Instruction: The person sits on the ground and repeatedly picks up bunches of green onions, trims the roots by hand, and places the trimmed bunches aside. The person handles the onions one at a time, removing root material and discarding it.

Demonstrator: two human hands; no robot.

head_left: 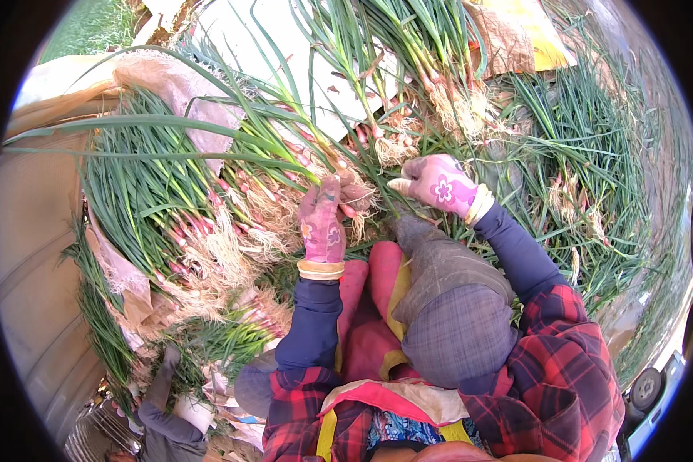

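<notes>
My left hand (326, 219), in a pink flowered glove, is shut on a green garlic plant (312, 173) near the middle. Its long leaves reach out to the left, and a small reddish bulb (347, 211) shows by the fingers. My right hand (436, 183), in a matching glove, is to the right, its fingers curled and thumb towards the index finger; whether anything thin is between them cannot be told. Rooted plants (392, 147) lie just beyond both hands. A large pile of plants with reddish bulbs and pale roots (208, 248) spreads to the left.
Bunched plants (444, 69) rest at the top beside a white sheet (335, 86) and a brown and yellow sack (511, 40). Loose leaves (589, 156) cover the ground at right. Another person (167, 421) is at lower left, near a corrugated wall (34, 242). A wheeled vehicle (649, 398) stands lower right.
</notes>
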